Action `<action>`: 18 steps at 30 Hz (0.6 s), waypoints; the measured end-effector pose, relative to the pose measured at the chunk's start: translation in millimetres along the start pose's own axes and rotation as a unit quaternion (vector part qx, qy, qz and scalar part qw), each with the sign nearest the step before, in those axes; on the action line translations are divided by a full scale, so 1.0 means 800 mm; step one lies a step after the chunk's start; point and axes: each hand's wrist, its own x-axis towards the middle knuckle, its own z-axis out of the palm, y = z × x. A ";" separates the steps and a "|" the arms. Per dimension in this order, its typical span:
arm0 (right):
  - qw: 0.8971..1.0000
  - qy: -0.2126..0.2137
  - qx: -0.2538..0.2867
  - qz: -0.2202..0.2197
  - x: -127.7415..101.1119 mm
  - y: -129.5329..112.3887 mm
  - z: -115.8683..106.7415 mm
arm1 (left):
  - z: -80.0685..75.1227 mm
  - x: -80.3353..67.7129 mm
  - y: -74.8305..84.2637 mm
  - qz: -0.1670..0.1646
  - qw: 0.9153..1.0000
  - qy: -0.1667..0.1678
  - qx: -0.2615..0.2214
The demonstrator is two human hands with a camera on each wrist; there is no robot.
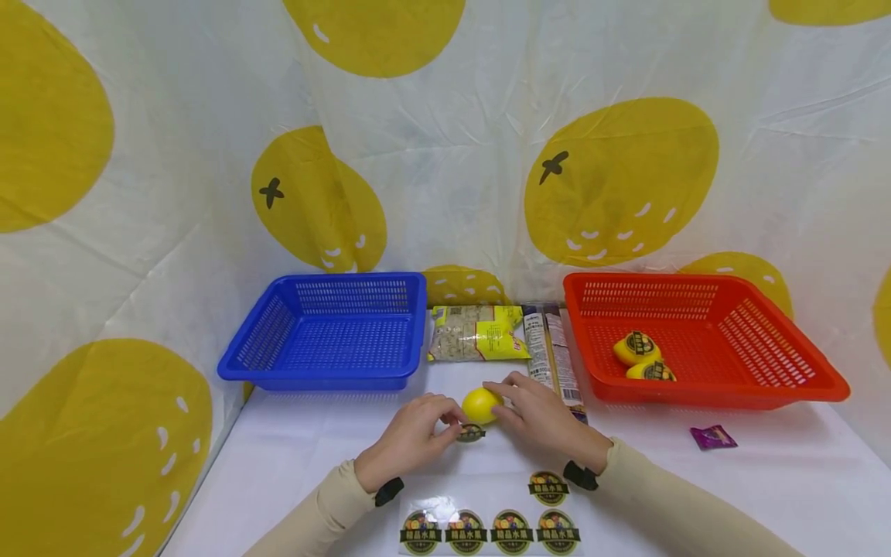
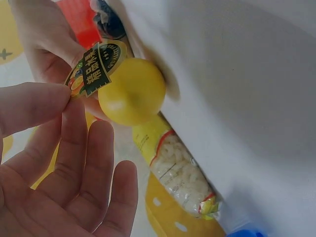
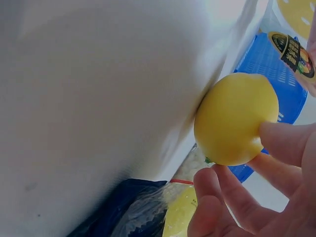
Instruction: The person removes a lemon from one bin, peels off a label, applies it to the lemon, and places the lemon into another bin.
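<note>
The left hand [image 1: 407, 441] pinched a round sticker [image 1: 470, 433] beside the lemon [image 1: 481, 404] that the right hand [image 1: 546, 422] gripped on the white table [image 1: 766, 487], between blue basket [image 1: 327, 333] and red basket [image 1: 710, 340], before a lemon-printed backdrop [image 1: 445, 155].

The lemon [image 1: 480, 404] under my right hand [image 1: 539, 418] is plain bright yellow. The sticker [image 1: 471, 433] my left hand [image 1: 411, 439] pinches is round, with a black band of yellow lettering over green and orange. The same pattern repeats on the sticker sheet [image 1: 490, 530]. My sleeves [image 1: 668, 503] are beige with black wrist straps. One basket [image 1: 327, 333] is blue, the other basket [image 1: 703, 340] red. The table [image 1: 766, 495] is white, the backdrop [image 1: 445, 155] white with big yellow lemon shapes. The small wrapper [image 1: 713, 437] is purple.
</note>
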 end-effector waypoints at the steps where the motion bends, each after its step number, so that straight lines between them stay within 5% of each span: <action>1: 1.000 0.000 0.005 -0.003 0.001 0.001 0.000 | 0.000 0.000 0.000 -0.002 1.000 0.000 0.000; 12: 0.997 -0.022 0.029 0.063 0.004 -0.009 0.000 | -0.004 -0.004 -0.003 -0.002 1.000 0.014 0.000; 18: 0.997 -0.035 0.021 0.060 0.006 -0.009 0.004 | -0.005 -0.004 -0.004 -0.001 1.000 0.021 -0.008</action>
